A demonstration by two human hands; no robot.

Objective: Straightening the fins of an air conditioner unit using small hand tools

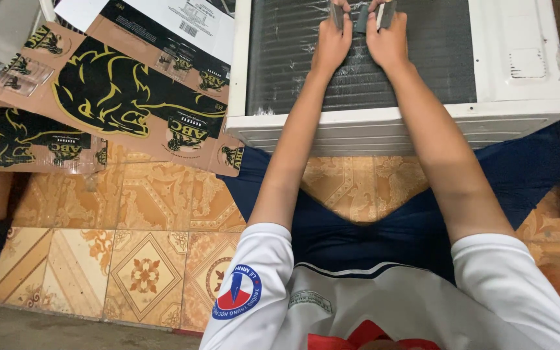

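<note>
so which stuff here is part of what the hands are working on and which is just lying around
In use:
- left hand
- right hand
- small grey tool held between the hands
- white air conditioner unit, fins facing up

Lying about:
- flattened cardboard boxes
- clear plastic piece
- patterned floor tiles

Flattened cardboard cartons (98, 97), brown with black and yellow animal print, lie well left of and below the fingers (335, 19). A white sheet with black band (183, 23) sits left of them. Pale rectangular sticker (527, 63) on white casing, right of the fingers.
</note>
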